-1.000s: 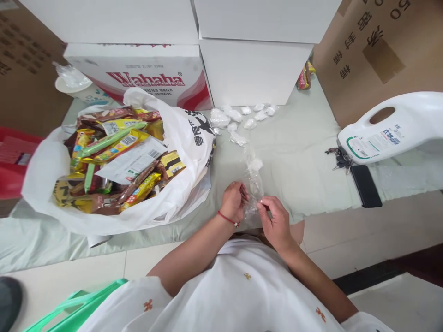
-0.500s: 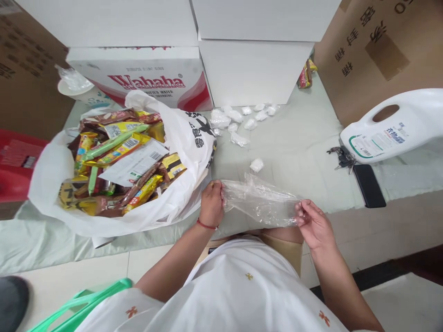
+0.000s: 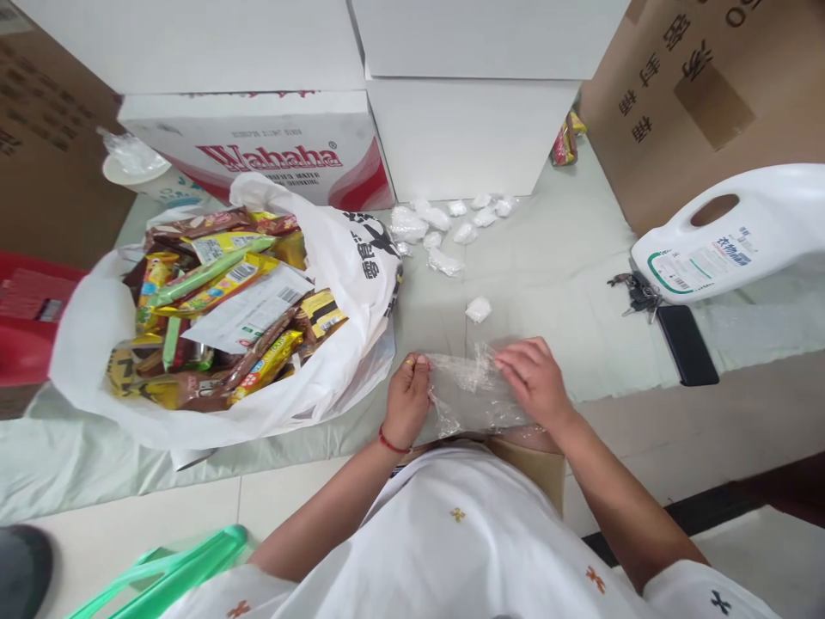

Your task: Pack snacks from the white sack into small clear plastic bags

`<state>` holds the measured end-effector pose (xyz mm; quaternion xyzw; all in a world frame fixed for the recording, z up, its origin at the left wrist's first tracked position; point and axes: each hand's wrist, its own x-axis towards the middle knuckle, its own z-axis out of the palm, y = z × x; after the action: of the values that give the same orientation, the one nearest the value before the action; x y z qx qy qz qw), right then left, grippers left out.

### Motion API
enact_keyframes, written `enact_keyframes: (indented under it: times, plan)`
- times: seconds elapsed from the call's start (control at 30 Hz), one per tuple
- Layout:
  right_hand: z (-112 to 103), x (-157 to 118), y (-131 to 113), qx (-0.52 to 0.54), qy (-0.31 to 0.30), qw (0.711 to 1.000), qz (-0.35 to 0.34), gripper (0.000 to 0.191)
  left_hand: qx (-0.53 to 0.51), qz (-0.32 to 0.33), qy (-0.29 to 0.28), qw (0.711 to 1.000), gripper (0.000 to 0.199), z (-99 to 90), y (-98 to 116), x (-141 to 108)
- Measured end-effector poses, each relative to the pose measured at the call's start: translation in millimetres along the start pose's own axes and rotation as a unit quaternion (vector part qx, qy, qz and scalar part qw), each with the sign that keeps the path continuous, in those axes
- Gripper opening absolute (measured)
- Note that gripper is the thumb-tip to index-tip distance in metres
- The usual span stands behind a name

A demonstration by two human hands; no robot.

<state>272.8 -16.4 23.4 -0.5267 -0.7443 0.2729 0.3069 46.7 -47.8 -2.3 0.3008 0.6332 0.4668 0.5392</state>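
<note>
A clear plastic bag [image 3: 467, 391] is stretched between my hands just above the front edge of the bed-like surface. My left hand [image 3: 409, 397] pinches its left end between thumb and fingers. At the upper right of the bag, my right hand [image 3: 534, 378] has its fingertips pressed together on the film. One small white wrapped bundle [image 3: 478, 309] lies just beyond the bag. Farther back are several more crumpled white bundles [image 3: 444, 260] in a loose group. To the left of my left hand stands a white carrier bag [image 3: 341, 344] full of wrapped snacks [image 3: 248, 297].
A white Wahaha carton [image 3: 258, 146] and plain white boxes [image 3: 464, 137] line the back. On the right are a white detergent jug [image 3: 715, 241], keys [image 3: 638, 294], a black phone [image 3: 688, 346] and a cardboard box [image 3: 722, 94]. A green stool [image 3: 174, 576] stands at lower left.
My right hand has moved left and slightly up along the clear bag, closer to my left hand. The bag is now less stretched. My left hand has shifted slightly right and down.
</note>
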Motion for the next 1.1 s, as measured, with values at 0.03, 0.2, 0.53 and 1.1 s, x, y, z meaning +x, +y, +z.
enact_keyframes:
  times: [0.03, 0.2, 0.53, 1.1]
  plan:
    - [-1.2, 4.9, 3.2, 0.044, 0.022, 0.998, 0.039, 0.023, 0.008, -0.001, 0.005, 1.0, 0.041, -4.3, -1.4, 0.0]
    - [-16.2, 21.9, 21.8, 0.23, 0.161, 0.925, 0.255, 0.036, 0.087, 0.027, 0.03, 0.995, 0.035, -31.6, -7.6, -2.0]
    - [-8.0, 20.8, 13.5, 0.184, 0.119, 0.944, 0.246, 0.033, 0.387, 0.382, 0.043, 0.838, 0.091, -14.8, 31.4, -25.2]
    - [-10.4, 29.7, 64.1, -0.091, 0.074, 0.972, 0.205, 0.034, 0.352, 0.42, 0.062, 0.834, 0.019, 10.8, 22.4, -12.6]
